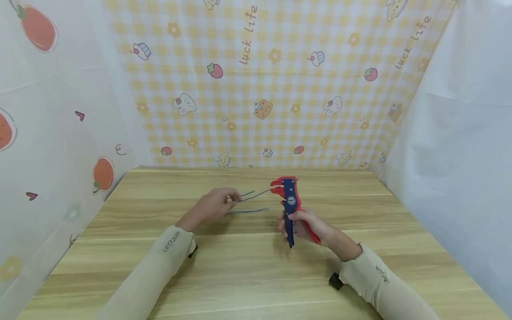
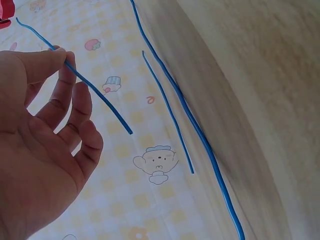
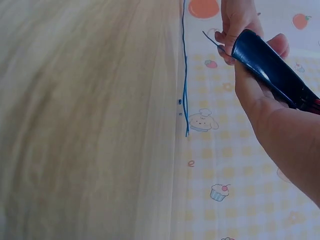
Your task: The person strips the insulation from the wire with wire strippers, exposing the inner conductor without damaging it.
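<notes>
In the head view my left hand (image 1: pixel 218 205) pinches a thin blue wire (image 1: pixel 256 195) between thumb and fingertips. The left wrist view shows this wire (image 2: pixel 102 100) running past both sides of the pinch. My right hand (image 1: pixel 314 224) grips a red and blue wire stripper (image 1: pixel 291 200) by its handles, head up. The stripper's red mouth faces left, and the wire's far end lies close to it, apart by a small gap in the left wrist view. In the right wrist view a dark handle (image 3: pixel 270 67) of the stripper crosses the hand.
More blue wire lies on the wooden table (image 1: pixel 224 275): a long piece (image 2: pixel 200 132) and a shorter piece (image 2: pixel 167 107). Tiny blue bits (image 3: pixel 180 102) sit near the wires in the right wrist view. A checked cloth (image 1: pixel 276 89) hangs behind the table.
</notes>
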### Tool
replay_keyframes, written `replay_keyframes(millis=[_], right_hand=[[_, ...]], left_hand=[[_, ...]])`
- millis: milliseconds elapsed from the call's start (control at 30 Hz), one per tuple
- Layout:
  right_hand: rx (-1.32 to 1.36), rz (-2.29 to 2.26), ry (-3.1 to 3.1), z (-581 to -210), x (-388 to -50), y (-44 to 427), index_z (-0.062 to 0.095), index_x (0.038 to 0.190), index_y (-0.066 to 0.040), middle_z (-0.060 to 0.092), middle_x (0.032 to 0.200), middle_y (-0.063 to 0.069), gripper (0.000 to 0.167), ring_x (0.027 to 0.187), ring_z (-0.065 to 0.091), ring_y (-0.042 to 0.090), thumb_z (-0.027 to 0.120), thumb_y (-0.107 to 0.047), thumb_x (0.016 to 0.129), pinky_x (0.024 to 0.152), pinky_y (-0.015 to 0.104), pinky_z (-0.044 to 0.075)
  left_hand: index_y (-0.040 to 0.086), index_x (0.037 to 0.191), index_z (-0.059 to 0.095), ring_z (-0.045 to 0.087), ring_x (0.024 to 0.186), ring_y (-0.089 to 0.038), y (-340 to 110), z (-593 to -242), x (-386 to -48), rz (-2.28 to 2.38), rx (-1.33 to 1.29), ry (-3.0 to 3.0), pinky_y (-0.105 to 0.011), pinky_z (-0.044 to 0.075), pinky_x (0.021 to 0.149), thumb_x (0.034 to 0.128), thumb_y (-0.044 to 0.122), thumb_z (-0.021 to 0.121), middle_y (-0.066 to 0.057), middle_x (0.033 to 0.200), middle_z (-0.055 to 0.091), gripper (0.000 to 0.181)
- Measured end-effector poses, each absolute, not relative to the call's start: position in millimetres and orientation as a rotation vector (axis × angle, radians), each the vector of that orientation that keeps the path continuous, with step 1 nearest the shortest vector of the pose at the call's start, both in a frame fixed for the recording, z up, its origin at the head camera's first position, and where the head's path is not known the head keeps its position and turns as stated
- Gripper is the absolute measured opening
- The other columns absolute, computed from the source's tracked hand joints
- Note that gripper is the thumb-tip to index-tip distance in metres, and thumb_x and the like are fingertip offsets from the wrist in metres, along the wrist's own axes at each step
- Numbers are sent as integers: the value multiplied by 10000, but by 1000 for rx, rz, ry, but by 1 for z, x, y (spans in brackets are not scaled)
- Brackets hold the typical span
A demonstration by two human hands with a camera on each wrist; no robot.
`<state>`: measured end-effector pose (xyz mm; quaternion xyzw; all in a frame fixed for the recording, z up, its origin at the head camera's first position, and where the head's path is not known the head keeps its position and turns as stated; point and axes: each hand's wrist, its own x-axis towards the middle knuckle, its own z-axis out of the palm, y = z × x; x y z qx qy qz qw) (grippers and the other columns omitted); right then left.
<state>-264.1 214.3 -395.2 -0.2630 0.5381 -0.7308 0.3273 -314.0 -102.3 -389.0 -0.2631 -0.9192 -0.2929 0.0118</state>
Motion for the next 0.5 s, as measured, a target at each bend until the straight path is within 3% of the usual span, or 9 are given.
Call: replay_keyframes(millis=[500], right_hand=[[-641,-1879,1445,-392,-263,213,468,1206,18,605,948,74,261,835,634,208,386,-98,988,835,360,530]], left_hand=[[122,1078,707,500,656,-144,-108,-393,-318,-914,-753,-2937,-297,428,575,969,130,614,33,990,666,144]])
